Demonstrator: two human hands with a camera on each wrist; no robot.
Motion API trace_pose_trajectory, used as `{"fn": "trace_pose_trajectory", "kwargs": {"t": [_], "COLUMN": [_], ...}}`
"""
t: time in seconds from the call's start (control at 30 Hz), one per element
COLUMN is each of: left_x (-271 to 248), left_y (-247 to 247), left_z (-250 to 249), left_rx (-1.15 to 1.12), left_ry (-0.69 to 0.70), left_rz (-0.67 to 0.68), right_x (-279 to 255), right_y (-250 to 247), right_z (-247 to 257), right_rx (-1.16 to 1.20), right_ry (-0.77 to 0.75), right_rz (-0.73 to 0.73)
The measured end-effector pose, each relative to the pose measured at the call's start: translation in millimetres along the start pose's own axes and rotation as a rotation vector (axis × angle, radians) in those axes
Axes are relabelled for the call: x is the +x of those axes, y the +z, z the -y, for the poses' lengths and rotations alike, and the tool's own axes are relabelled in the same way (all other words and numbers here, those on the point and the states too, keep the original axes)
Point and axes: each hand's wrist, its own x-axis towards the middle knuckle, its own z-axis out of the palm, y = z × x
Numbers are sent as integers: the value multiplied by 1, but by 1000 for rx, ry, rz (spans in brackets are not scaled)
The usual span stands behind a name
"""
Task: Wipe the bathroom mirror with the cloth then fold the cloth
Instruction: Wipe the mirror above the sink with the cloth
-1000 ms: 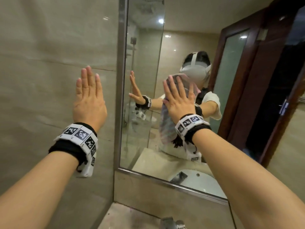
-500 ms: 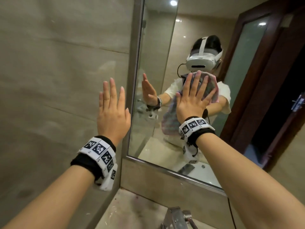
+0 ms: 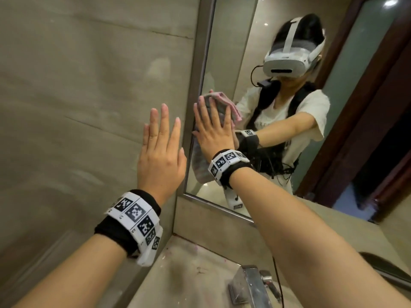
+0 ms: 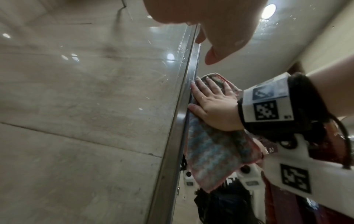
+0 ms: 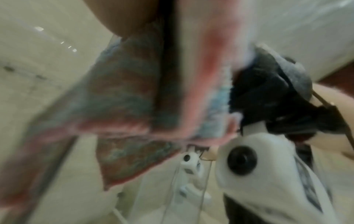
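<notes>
We were mid-wipe: right hand flat, fingers spread, pressing cloth on mirror at its left edge, left hand flat on wall; next probably sweep rightward, fold later.

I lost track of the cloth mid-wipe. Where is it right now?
In the head view, the pink-and-blue striped cloth is pressed flat against the mirror under the right hand, at the steel frame's left edge.
</notes>
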Motion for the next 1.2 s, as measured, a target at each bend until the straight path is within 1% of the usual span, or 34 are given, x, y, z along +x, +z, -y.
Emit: {"fn": "trace_pose_trajectory", "kwargs": {"t": [0.1,0.17,0.23,0.43,0.53,0.63,0.73,0.83,0.9,0.97,1.07,1.2], "left_x": [-3,-4,-4,0,-2,-6,-12,-15,-18,-21,-25,-32], "left_y": [1,1,0,-6,-7,-5,-1,4,7,10,13,13], "left_z": [-6,-15,-27,-71,-87,-95,-91,-78,-67,-56,-40,-24], "left_rx": [-34,-79,-107,-233,-261,-264,-263,-268,-263,-243,-196,-147], "left_ry": [-23,-38,-40,-24,-2,8,-5,-39,-69,-89,-102,-74], "left_rz": [-4,-3,8,27,33,52,70,77,79,81,74,34], "right_x": [-8,-17,-29,-85,-115,-139,-149,-146,-141,-134,-120,-95], "right_y": [-2,-7,-12,-22,-21,-17,-10,3,10,15,19,28], "right_z": [-25,-45,-70,-144,-164,-174,-167,-147,-131,-109,-74,-36], "right_rx": [-51,-37,-12,-55,-77,-85,-74,-25,6,17,48,68], "right_ry": [-196,-242,-212,-19,69,128,210,330,364,335,239,63], "right_rz": [24,41,64,-19,-30,-16,-35,-52,-67,-60,-33,19]}}
